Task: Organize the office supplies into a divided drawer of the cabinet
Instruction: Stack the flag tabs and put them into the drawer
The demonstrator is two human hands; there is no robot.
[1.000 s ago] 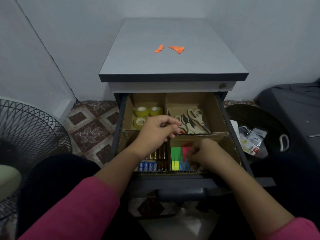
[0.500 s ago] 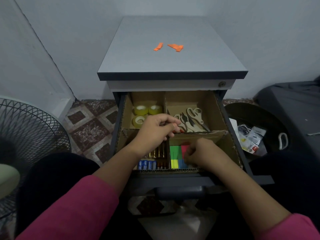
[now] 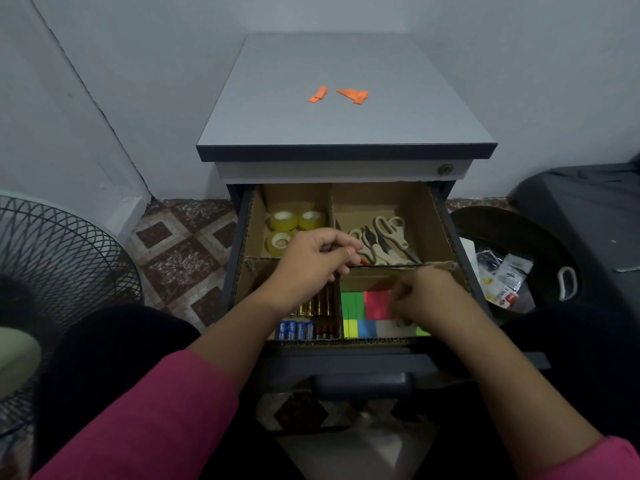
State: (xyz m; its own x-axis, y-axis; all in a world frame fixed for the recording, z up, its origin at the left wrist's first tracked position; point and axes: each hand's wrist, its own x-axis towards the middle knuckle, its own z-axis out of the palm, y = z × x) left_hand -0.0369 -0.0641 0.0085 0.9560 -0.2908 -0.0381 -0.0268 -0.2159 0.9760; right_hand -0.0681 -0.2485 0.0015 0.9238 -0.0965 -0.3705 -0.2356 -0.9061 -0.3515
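1. The drawer [image 3: 441, 230] is looking nearly sorted: tape rolls [image 3: 294, 226] far left, scissors [image 3: 384, 239] far right, batteries [image 3: 308, 318] near left, sticky notes [image 3: 367, 311] near right.
2. The left hand [image 3: 311, 263] is curling its fingers around something small and reddish; the right hand [image 3: 427, 294] is pinching at the notes.
3. Orange scraps [image 3: 337, 95] are lying on the cabinet top [image 3: 346, 126], seemingly left to sort.
4. A fan [image 3: 59, 271] is standing left on patterned tiles [image 3: 180, 244].
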